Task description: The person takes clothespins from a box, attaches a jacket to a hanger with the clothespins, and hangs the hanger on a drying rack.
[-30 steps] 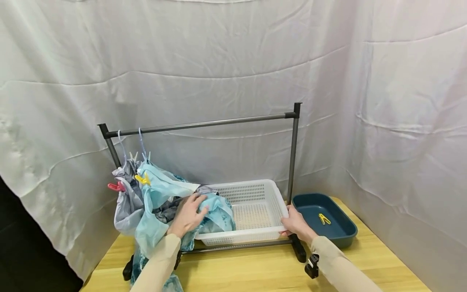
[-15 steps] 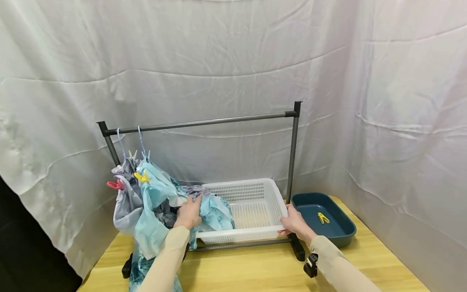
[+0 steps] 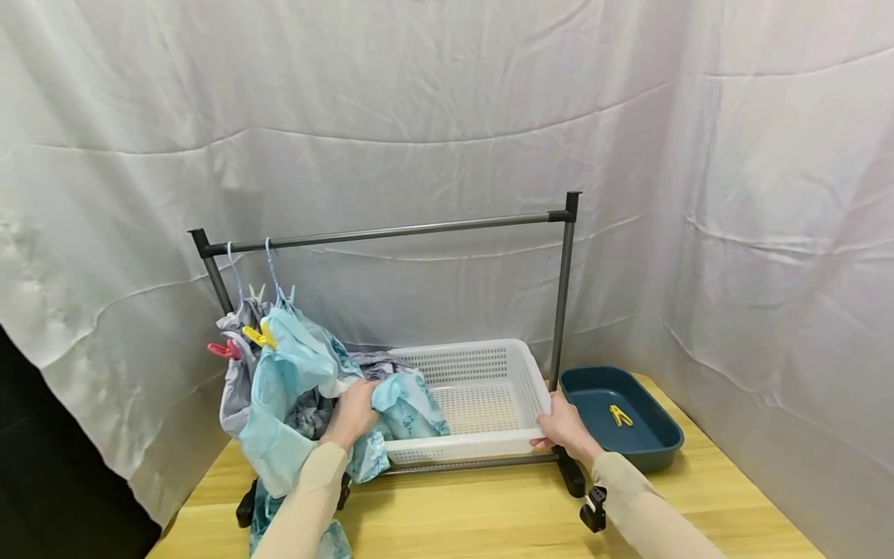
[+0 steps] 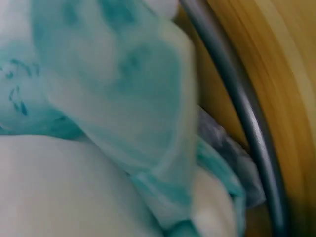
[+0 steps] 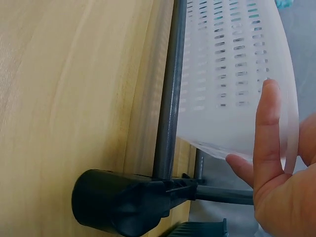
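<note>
My left hand (image 3: 352, 411) is in the bunched cloth at the left end of the white basket (image 3: 461, 445), its curled fingers gripping light blue fabric and partly hidden by it. The light blue tie-dyed garment (image 3: 412, 407) spills over the basket's left front rim; in the left wrist view the blurred blue cloth (image 4: 118, 98) fills much of the frame. With my right hand (image 3: 564, 425) I grip the basket's right front corner, fingers under the rim and thumb over it, as the right wrist view shows.
A grey-black rack (image 3: 419, 230) carries two hangers (image 3: 271, 268) at its left end, with grey and light blue garments (image 3: 286, 365) clipped by red (image 3: 225, 350) and yellow (image 3: 261, 335) pegs. A dark blue tray (image 3: 660, 442) holding a yellow peg (image 3: 620, 415) stands right.
My left hand has gone from spread fingers over the cloth to gripping it, then moved slightly left, shifting the hanging blue cloth. My right hand stays on the basket's corner.
</note>
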Motion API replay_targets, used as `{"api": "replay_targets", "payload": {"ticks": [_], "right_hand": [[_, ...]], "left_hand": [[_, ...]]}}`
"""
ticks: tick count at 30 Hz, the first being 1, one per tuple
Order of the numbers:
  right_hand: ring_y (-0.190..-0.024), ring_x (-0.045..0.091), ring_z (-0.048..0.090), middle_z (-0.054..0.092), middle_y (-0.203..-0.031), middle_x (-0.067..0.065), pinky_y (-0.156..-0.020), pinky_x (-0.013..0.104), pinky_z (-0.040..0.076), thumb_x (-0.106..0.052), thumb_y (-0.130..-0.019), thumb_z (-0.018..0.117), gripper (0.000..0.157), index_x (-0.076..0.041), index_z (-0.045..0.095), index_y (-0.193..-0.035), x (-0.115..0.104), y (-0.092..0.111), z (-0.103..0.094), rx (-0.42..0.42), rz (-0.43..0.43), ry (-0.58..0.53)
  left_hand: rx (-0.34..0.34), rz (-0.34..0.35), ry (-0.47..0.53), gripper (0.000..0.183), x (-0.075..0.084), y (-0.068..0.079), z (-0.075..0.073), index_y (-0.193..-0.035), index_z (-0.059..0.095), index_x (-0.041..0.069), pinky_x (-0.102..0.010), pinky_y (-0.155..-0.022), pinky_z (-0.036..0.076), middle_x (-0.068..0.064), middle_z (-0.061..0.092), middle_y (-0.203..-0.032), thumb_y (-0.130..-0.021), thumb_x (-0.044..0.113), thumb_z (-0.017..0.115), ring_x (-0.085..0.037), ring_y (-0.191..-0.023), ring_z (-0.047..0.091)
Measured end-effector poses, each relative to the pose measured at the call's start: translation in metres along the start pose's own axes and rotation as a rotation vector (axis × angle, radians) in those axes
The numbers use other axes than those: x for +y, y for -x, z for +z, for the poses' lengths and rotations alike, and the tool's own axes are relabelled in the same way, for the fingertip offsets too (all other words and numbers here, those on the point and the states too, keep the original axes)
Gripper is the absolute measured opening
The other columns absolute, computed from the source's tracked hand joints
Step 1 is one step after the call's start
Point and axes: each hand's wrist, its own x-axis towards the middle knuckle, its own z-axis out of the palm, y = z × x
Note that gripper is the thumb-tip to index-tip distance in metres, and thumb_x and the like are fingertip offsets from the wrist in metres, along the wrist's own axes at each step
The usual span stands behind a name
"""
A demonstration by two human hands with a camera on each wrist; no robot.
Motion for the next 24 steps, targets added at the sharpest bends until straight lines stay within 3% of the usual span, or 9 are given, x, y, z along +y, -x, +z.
{"api": "replay_targets", "payload": {"ticks": [4,7,10,15,17,21,24], "right_hand": [[-0.057,0.021,0.065,0.053,-0.116,0.036,-0.057,0.047,0.057,0.007,-0.092,0.047,0.042,0.008,0.034,-0.132,0.001,0.000,0.000,0.001,-0.014,-0.007],[-0.057,0.021,0.065,0.053,-0.117,0.036,-0.058,0.047,0.057,0.005,-0.093,0.047,0.042,0.007,0.033,-0.133,0.002,0.001,0.000,-0.003,-0.008,-0.009],[-0.057,0.021,0.065,0.053,-0.118,0.036,-0.058,0.048,0.057,0.004,-0.094,0.046,0.043,0.005,0.033,-0.136,0.003,0.001,0.001,-0.004,0.003,-0.013],[-0.057,0.022,0.065,0.053,-0.118,0.036,-0.057,0.047,0.057,0.006,-0.093,0.047,0.046,0.006,0.033,-0.137,0.005,0.002,0.003,-0.007,-0.005,-0.027],[-0.057,0.022,0.066,0.053,-0.117,0.037,-0.056,0.047,0.057,0.007,-0.092,0.047,0.046,0.007,0.032,-0.136,0.005,0.001,0.003,-0.010,-0.015,-0.025],[-0.057,0.022,0.066,0.054,-0.117,0.036,-0.056,0.046,0.057,0.007,-0.092,0.047,0.046,0.006,0.033,-0.136,0.004,0.001,0.002,0.002,-0.012,-0.026],[-0.057,0.022,0.066,0.053,-0.119,0.038,-0.056,0.047,0.057,0.007,-0.092,0.047,0.046,0.006,0.033,-0.136,0.003,0.001,0.001,-0.002,-0.014,-0.030]], "left_hand": [[0.169,-0.002,-0.072,0.026,-0.015,0.004,-0.007,-0.100,0.075,0.007,-0.042,-0.060,0.050,-0.016,0.061,-0.091,-0.083,-0.008,0.063,-0.029,-0.071,0.058],[0.304,-0.010,-0.175,0.018,-0.026,0.006,-0.013,-0.089,0.074,0.006,-0.042,-0.050,0.046,-0.023,0.058,-0.097,-0.085,-0.008,0.064,-0.030,-0.059,0.052],[0.375,-0.028,-0.286,0.014,-0.035,0.006,-0.018,-0.082,0.071,0.001,-0.044,-0.043,0.043,-0.028,0.058,-0.103,-0.086,-0.008,0.063,-0.033,-0.051,0.050],[0.353,-0.134,-0.377,0.035,-0.044,0.007,-0.022,-0.059,0.053,0.002,-0.043,-0.036,0.035,-0.022,0.052,-0.073,-0.093,-0.003,0.054,-0.030,-0.040,0.042],[0.328,-0.187,-0.398,0.038,-0.047,0.009,-0.022,-0.055,0.049,0.003,-0.043,-0.037,0.035,-0.020,0.050,-0.068,-0.093,-0.004,0.053,-0.029,-0.040,0.042],[0.277,-0.233,-0.407,0.032,-0.052,0.014,-0.012,-0.062,0.056,-0.005,-0.043,-0.039,0.039,-0.024,0.052,-0.084,-0.093,-0.003,0.053,-0.031,-0.046,0.046],[0.171,-0.241,-0.425,0.023,-0.053,0.022,-0.002,-0.071,0.063,-0.009,-0.045,-0.045,0.045,-0.029,0.051,-0.097,-0.093,-0.003,0.056,-0.035,-0.056,0.051]]}}
